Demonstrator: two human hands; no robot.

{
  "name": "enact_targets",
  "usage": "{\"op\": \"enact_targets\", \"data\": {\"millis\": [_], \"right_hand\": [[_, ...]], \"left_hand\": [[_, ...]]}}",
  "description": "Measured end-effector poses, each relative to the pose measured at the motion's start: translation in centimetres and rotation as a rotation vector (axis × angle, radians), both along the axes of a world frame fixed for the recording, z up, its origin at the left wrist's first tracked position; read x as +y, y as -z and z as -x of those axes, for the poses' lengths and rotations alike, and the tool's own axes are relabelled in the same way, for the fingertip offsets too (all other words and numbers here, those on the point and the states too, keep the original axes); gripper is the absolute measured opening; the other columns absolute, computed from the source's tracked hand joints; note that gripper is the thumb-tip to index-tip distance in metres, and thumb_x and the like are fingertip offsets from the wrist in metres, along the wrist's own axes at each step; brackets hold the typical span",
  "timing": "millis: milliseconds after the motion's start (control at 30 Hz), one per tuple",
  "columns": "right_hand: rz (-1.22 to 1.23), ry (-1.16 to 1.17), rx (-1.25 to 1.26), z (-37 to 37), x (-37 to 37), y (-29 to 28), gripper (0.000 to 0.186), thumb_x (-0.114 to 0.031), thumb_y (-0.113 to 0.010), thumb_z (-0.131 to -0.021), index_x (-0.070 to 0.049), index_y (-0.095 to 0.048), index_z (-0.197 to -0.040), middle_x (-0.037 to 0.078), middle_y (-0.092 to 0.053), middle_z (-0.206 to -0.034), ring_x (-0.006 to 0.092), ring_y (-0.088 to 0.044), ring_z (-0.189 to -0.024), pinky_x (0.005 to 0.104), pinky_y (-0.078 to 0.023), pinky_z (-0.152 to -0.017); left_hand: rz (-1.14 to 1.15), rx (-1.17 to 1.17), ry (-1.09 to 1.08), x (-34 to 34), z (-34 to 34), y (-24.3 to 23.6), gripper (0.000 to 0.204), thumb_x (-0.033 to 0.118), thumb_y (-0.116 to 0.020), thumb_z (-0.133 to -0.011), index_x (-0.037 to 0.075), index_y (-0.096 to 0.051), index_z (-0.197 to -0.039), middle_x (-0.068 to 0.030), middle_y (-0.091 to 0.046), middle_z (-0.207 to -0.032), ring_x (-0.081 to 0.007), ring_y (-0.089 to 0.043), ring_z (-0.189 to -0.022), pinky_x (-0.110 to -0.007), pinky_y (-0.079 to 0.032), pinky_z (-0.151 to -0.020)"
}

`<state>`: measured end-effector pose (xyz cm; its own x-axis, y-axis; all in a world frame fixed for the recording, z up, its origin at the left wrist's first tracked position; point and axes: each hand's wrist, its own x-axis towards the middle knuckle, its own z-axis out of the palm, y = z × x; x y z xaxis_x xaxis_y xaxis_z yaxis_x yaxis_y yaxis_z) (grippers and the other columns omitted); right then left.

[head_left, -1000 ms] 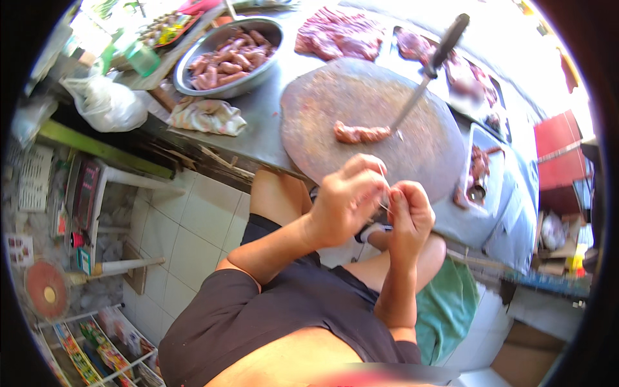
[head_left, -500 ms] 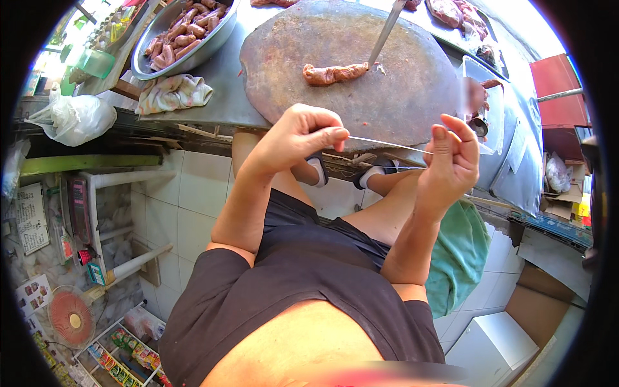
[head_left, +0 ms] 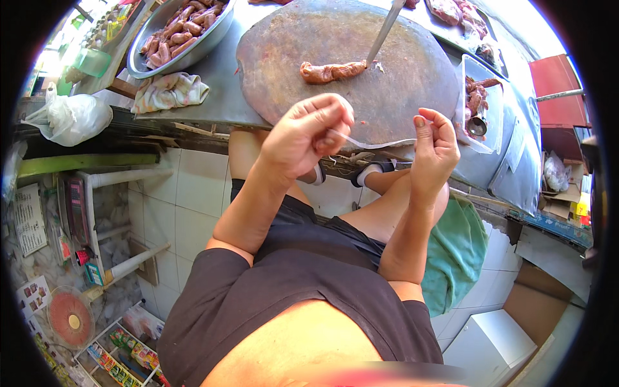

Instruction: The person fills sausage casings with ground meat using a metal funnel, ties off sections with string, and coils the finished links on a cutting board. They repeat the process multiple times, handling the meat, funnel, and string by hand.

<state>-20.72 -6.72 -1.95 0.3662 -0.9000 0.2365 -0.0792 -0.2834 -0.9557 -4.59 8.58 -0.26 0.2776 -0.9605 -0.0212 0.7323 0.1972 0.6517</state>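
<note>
left hand (head_left: 307, 134): fingers curled closed, thumb and forefinger together, gripping one end of a white string (head_left: 371, 146). right hand (head_left: 435, 149): grip pinched on the string's other end. the string sags between them, before the near edge of the table (head_left: 225, 90). beyond it, on the round board (head_left: 284, 74), lies one sausage (head_left: 332, 72); a knife (head_left: 385, 32) stands tilted at its right end. right of the board: a clear tray (head_left: 494, 126) holding meat. far left: a metal bowl (head_left: 216, 39) of sausages.
</note>
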Motion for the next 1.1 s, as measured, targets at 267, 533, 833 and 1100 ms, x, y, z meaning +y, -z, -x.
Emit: {"op": "enact_targets", "data": {"millis": [267,533,833,1100], "right_hand": [[0.143,-0.275,-0.023,-0.3,3.2,-2.0,0.028,0.000,-0.074,-0.087,0.002,-0.069,-0.115,0.012,-0.071,-0.102,0.0178,-0.068,-0.093,0.0320,-0.054,-0.086],[-0.369,-0.602,-0.052,-3.2,7.3,-0.7,0.046,0.001,-0.071,-0.092,0.007,-0.057,-0.136,0.013,-0.069,-0.119,0.0154,-0.066,-0.105,0.0294,-0.055,-0.094],[-0.568,-0.588,0.066,-3.8,7.1,0.0,0.016,-0.005,-0.069,-0.093,0.003,-0.071,-0.107,0.003,-0.070,-0.085,0.0068,-0.061,-0.076,0.0230,-0.050,-0.068],[0.031,-0.356,0.085,-1.9,5.3,-1.4,0.002,0.002,-0.066,-0.091,0.002,-0.066,-0.093,0.009,-0.065,-0.081,0.0181,-0.061,-0.074,0.0301,-0.050,-0.071]], "left_hand": [[0.166,0.273,-0.147,-0.5,-0.7,0.9,0.024,0.020,-0.053,-0.107,-0.001,-0.064,-0.110,-0.0019,-0.047,-0.071,-0.0116,-0.042,-0.064,-0.026,-0.035,-0.055],[0.224,0.296,-0.302,-0.5,-1.0,1.0,0.020,0.015,-0.054,-0.106,0.001,-0.065,-0.115,-0.0098,-0.066,-0.102,-0.0137,-0.055,-0.079,-0.027,-0.047,-0.070],[0.252,0.338,-0.348,-0.8,-0.9,1.4,0.017,0.009,-0.057,-0.104,0.000,-0.067,-0.115,-0.0112,-0.066,-0.102,-0.0147,-0.054,-0.079,-0.026,-0.046,-0.071],[-0.136,-0.470,-0.375,0.2,-0.2,0.0,0.023,-0.002,-0.064,-0.091,0.001,-0.064,-0.114,0.0013,-0.060,-0.086,-0.0040,-0.054,-0.075,-0.020,-0.044,-0.067]]}}
